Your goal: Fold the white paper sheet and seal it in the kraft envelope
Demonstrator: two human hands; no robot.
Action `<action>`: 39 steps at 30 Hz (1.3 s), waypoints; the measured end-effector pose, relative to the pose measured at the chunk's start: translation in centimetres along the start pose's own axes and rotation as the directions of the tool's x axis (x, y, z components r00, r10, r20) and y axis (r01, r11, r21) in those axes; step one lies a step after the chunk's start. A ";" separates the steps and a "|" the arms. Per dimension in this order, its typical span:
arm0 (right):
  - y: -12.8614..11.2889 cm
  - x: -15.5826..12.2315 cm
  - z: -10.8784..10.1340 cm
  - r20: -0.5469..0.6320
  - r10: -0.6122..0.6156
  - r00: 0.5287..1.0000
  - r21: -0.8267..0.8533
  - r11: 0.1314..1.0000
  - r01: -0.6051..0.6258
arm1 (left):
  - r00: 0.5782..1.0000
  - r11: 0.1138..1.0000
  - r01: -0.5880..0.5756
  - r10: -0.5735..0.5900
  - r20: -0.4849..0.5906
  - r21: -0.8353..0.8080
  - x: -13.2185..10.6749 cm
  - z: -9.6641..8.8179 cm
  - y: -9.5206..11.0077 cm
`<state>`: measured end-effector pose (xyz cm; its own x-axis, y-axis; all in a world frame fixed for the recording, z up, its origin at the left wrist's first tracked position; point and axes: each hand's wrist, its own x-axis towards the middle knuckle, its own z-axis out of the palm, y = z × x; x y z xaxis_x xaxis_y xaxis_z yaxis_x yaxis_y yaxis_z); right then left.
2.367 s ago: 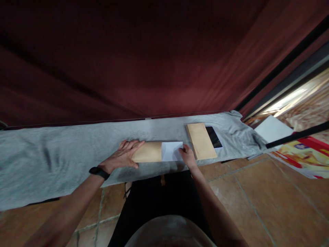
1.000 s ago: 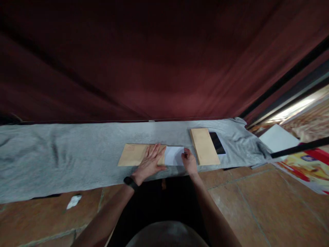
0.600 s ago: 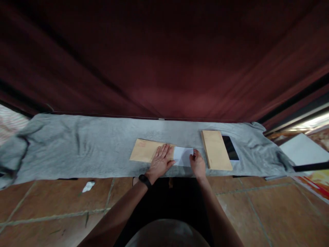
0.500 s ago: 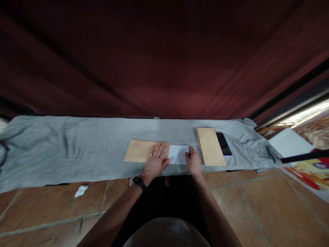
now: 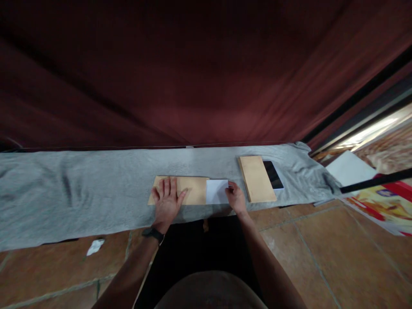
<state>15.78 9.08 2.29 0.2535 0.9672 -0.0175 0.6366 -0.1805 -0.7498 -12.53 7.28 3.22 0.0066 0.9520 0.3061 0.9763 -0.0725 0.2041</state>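
A tan paper envelope [image 5: 195, 191] lies flat on the grey cloth in front of me. Out of its right end sticks a white sheet of paper [image 5: 216, 191]; the rest of the sheet is hidden. My left hand [image 5: 166, 200] rests flat on the envelope's left part with the fingers spread. At the paper's right edge, my right hand [image 5: 235, 198] pinches it between thumb and fingers. To the right lies a stack of tan envelopes [image 5: 258, 178], partly covering a dark-screened phone or tablet [image 5: 273, 175].
The grey cloth [image 5: 106, 189] covers a long narrow surface below a dark red curtain [image 5: 199, 86]. A white scrap [image 5: 95, 246] is on the tiled floor [image 5: 309, 240]. At the right stand a white panel [image 5: 350, 168] and a colourful printed box [image 5: 383, 201].
My left hand has slid leftward along the envelope, from near its opening to its left end. My right hand stays at the paper's right edge. The view has shifted slightly.
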 end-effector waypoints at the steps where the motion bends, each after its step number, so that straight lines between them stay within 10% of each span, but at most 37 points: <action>1: -0.1 0.0 0.1 0.001 0.000 1.000 0.011 1.000 0.000 | 1.000 1.000 0.009 -0.009 0.000 -0.002 0.0 0.0 0.1; 15: -1.2 -0.6 0.7 0.013 0.027 1.000 0.088 0.996 -0.028 | 1.000 0.998 0.013 -0.012 0.025 -0.058 0.0 0.2 -0.6; 23: -0.8 -0.7 0.2 0.047 0.023 0.999 0.148 0.988 -0.030 | 0.930 0.910 0.343 -0.364 -0.055 -0.233 0.6 0.1 -4.7; 39: -2.6 -1.4 1.3 0.129 0.051 0.990 0.145 0.987 -0.070 | 0.942 0.911 0.302 -0.330 -0.058 -0.281 -0.4 0.2 -2.3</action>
<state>12.85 8.37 3.41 0.1896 0.9717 -0.1412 0.5051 -0.2199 -0.8346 -14.72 7.12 2.40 -0.3281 0.9038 0.2748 0.8305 0.1374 0.5398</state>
